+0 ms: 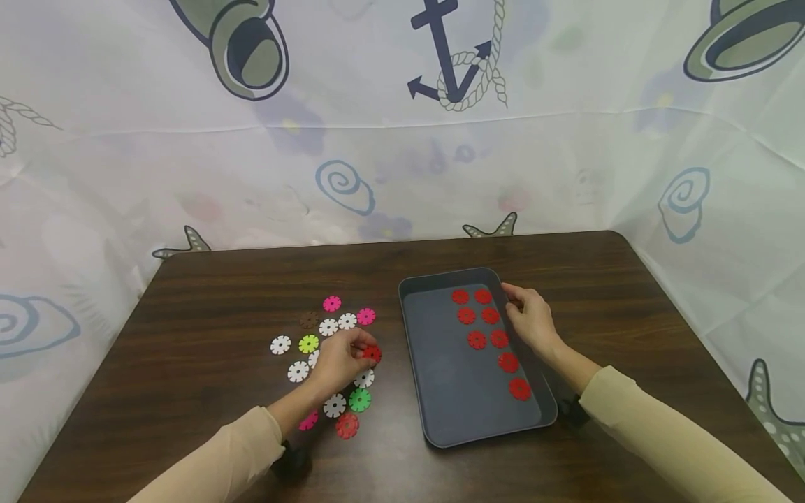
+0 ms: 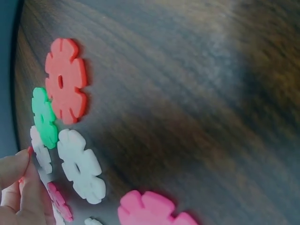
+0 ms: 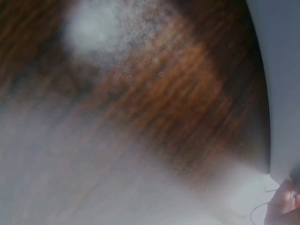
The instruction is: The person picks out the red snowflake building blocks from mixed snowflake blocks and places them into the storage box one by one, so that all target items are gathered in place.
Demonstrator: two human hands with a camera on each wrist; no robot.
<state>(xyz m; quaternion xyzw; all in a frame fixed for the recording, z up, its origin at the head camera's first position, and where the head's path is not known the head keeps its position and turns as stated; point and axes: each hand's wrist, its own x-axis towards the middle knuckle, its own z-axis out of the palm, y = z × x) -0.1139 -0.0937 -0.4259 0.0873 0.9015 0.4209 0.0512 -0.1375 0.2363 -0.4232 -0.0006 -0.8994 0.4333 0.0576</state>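
Observation:
My left hand [image 1: 339, 361] pinches a red flower-shaped disc [image 1: 373, 353] between thumb and fingers, over a loose group of similar discs. In the left wrist view only a sliver of that disc shows at the fingertips. Near this hand lie white discs [image 1: 298, 372], a green disc [image 1: 360, 399], a lighter red disc [image 2: 67, 80] and pink discs [image 2: 152, 211]. My right hand [image 1: 533, 321] grips the right rim of a grey tray [image 1: 440, 391], toward its far end. Several red discs [image 1: 476, 340] lie flat in the tray's right half, roughly in two columns.
All this stands on a dark wood-grain table [image 1: 207, 335]. A yellow-green disc [image 1: 308, 344] and a brown disc [image 1: 309, 320], hard to see against the wood, lie in the group. Behind the table hangs a patterned white cloth [image 1: 402, 161].

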